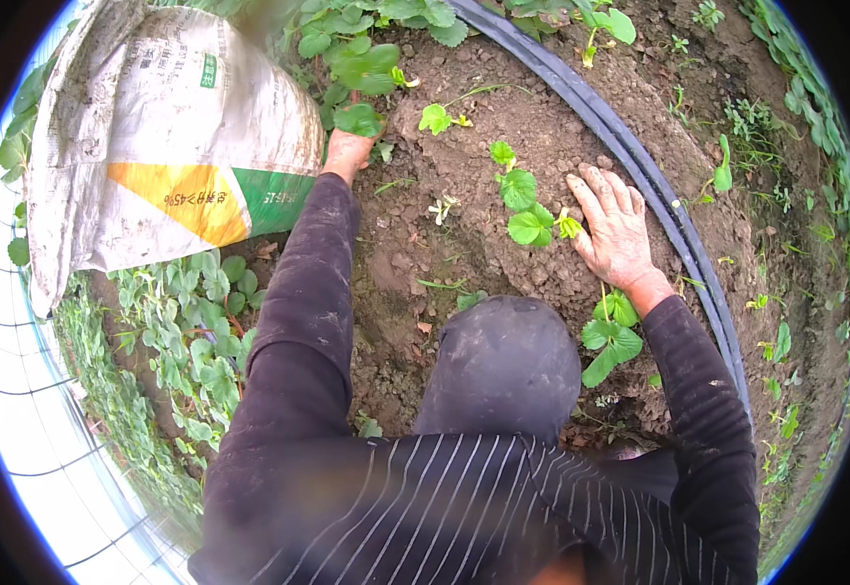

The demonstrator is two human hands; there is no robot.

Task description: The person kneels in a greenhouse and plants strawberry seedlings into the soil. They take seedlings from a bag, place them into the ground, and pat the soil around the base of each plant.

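Note:
My left hand [350, 152] reaches beside the edge of a white woven plastic sack [169, 124]. A green leaf [358, 120] covers its fingertips, so what they hold, if anything, is hidden. Palm down, my right hand [611, 227] rests on the brown soil [454, 175] with its fingers extended. Its thumb lies beside a small strawberry plant [532, 224] with bright green leaves. Another young strawberry plant [611, 347] grows by the right wrist. Both hands look dusted with soil.
A black drip hose [659, 179] curves along the soil to the right of my right hand. My knee [505, 358] in dark cloth is between my arms. Dense strawberry plants [191, 336] grow at left. Wire mesh [23, 409] stands at the far left.

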